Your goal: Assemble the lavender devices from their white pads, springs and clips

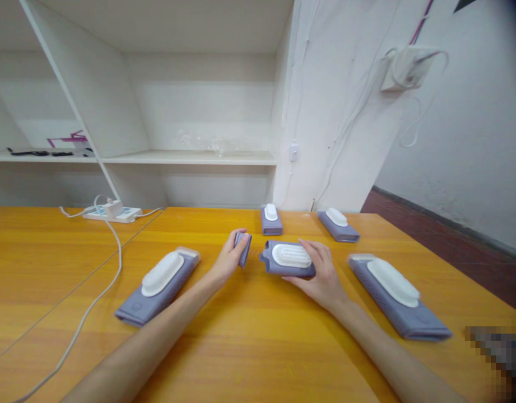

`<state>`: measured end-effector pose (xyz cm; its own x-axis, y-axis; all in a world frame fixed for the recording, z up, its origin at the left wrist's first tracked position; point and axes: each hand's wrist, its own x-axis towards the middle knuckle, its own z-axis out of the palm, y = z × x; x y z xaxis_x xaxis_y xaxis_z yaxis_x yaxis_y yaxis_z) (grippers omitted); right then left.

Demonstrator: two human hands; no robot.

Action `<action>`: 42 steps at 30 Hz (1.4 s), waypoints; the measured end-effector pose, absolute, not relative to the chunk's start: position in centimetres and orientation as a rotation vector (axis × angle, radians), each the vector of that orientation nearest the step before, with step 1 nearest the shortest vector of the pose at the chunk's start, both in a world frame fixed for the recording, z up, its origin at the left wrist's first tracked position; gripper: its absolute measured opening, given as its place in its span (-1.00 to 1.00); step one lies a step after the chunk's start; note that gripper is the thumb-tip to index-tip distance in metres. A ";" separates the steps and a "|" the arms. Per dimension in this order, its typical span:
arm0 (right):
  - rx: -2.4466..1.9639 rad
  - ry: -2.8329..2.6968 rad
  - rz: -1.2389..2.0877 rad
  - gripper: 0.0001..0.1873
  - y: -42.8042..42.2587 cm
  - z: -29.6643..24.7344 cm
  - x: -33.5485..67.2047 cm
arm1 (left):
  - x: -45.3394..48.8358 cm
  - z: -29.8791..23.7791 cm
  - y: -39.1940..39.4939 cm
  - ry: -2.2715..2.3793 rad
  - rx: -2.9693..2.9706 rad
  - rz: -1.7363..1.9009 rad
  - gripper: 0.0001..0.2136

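Observation:
My left hand (232,256) is closed on a small flat grey-purple piece (244,249), held upright between thumb and fingers. Just to its right, a grey-purple case (289,270) with a ridged white oval pad on its upper face is gripped by my right hand (319,274) at its right end. A small tab sticks out from the case's left end, and a narrow gap separates it from the small piece. Similar padded cases lie around my hands: one at left (157,288), one at right (398,296), and two farther back, a shorter-looking one (272,229) and a slanted one (339,225).
A white power strip (115,212) sits at the back left, its cable (120,257) running forward over the wooden table (258,347). White shelves (190,158) stand behind. At the far right edge is a pixelated patch (499,350). A socket box (407,68) hangs on the wall.

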<state>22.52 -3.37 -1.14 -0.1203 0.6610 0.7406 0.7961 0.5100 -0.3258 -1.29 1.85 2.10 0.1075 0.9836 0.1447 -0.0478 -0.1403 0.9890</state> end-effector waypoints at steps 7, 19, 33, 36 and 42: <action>-1.228 -1.848 -0.193 -0.17 -3.4 -1.2 22.2 | 0.4 1.6 0.5 0.956 1.176 1.158 -0.58; -1.179 -1.898 -0.213 -0.22 -3.7 -1.1 21.7 | 0.7 0.8 0.6 0.982 1.099 1.121 -0.59; -1.246 -1.927 -0.369 -0.29 -4.1 -0.9 21.1 | 0.9 0.7 -0.7 0.953 1.240 1.321 -0.65; -1.235 -1.926 -0.409 -0.31 -4.0 -1.0 21.5 | 0.9 0.8 -0.8 0.957 1.294 1.350 -0.64; -1.074 -2.028 -0.387 -0.30 -4.1 -1.1 21.6 | 0.4 0.6 0.4 1.070 1.216 1.165 -0.63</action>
